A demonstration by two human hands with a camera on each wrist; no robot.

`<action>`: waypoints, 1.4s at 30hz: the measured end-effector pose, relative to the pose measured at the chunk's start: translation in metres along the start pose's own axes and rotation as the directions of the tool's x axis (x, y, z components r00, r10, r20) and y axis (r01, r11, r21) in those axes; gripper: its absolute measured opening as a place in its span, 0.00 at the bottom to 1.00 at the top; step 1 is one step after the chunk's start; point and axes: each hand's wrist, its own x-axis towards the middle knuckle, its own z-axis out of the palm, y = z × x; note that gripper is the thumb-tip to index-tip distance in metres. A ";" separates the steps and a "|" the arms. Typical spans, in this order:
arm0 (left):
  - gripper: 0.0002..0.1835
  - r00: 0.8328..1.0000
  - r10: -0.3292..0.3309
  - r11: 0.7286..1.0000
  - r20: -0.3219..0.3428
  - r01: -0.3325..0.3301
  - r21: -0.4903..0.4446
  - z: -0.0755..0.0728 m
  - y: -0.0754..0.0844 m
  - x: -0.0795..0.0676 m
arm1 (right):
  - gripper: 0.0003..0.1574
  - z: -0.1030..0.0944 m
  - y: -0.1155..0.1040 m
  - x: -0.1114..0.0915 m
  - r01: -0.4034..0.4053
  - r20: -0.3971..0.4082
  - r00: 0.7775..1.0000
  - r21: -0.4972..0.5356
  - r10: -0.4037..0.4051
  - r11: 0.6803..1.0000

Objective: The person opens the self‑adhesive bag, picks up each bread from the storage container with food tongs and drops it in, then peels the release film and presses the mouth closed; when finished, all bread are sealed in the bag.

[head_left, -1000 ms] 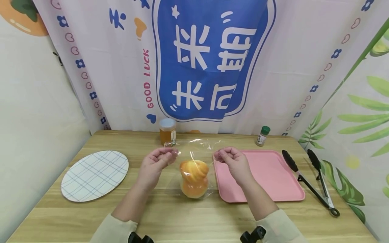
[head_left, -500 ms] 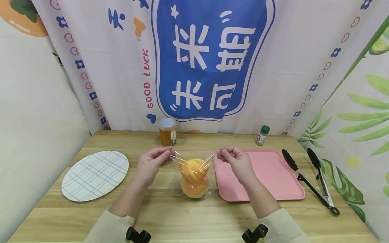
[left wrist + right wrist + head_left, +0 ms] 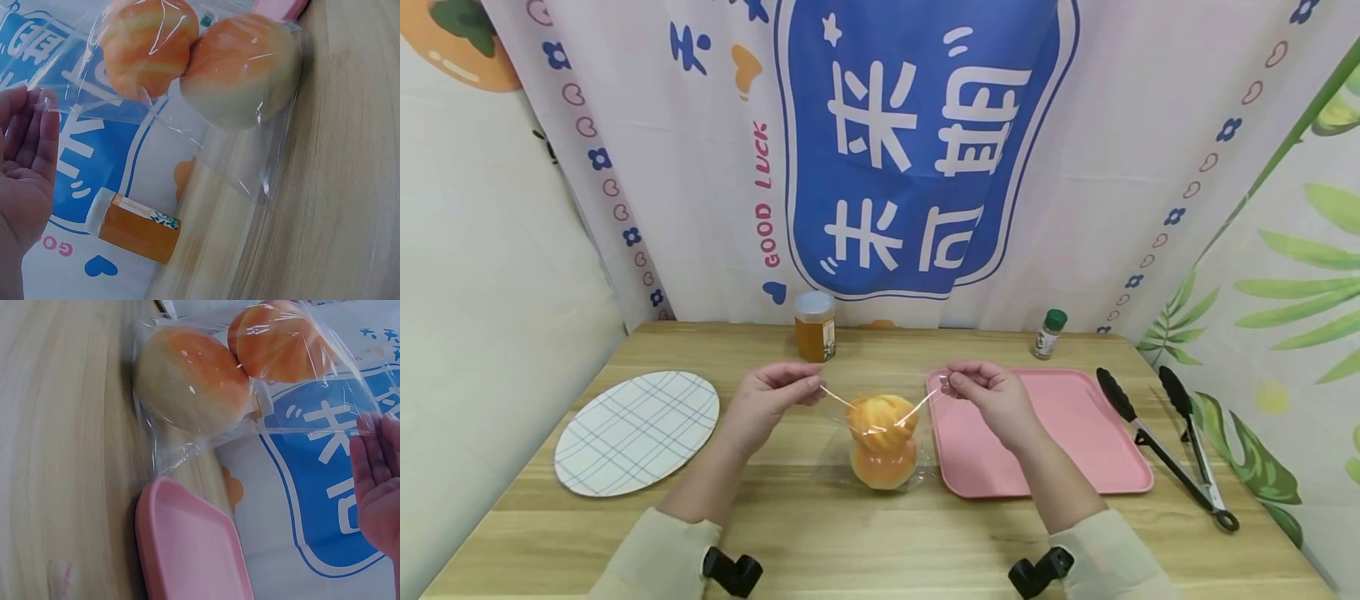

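A clear plastic bag (image 3: 206, 140) stands on the wooden table with two bread buns inside. The swirled bun (image 3: 882, 419) sits above the smooth round bun (image 3: 883, 467). My left hand (image 3: 777, 398) pinches the bag's upper left corner between thumb and fingers. On the other side my right hand (image 3: 988, 398) pinches the upper right corner. The bag's top edge is stretched between both hands, sagging in front of the swirled bun. In each wrist view, the buns touch each other through the clear film.
Right of the bag lies a pink tray (image 3: 1052, 433), with black-tipped tongs (image 3: 1180, 467) beyond it. A checked oval board (image 3: 638, 433) lies at left. At the back stand an amber jar (image 3: 815, 327) and a green-capped shaker bottle (image 3: 1050, 335).
Both hands have moved slightly apart. The bag's top edge, raised above the swirled bun before, now hangs lower and is pulled into tight folds toward each hand.
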 end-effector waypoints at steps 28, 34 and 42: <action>0.11 0.999 0.028 0.997 0.044 -0.031 0.077 0.004 0.008 -0.006 | 0.15 -0.018 -0.004 -0.007 0.100 0.103 0.991 -0.167 -0.083 0.981; 0.06 0.998 -0.041 0.978 -0.041 0.048 0.201 0.010 0.009 -0.005 | 0.09 -0.019 -0.006 -0.009 0.116 0.107 0.989 -0.176 -0.098 0.978; 0.10 0.997 -0.045 0.969 -0.061 0.058 0.242 0.011 0.006 -0.002 | 0.15 -0.021 -0.014 -0.012 0.081 0.148 0.988 -0.181 -0.054 0.980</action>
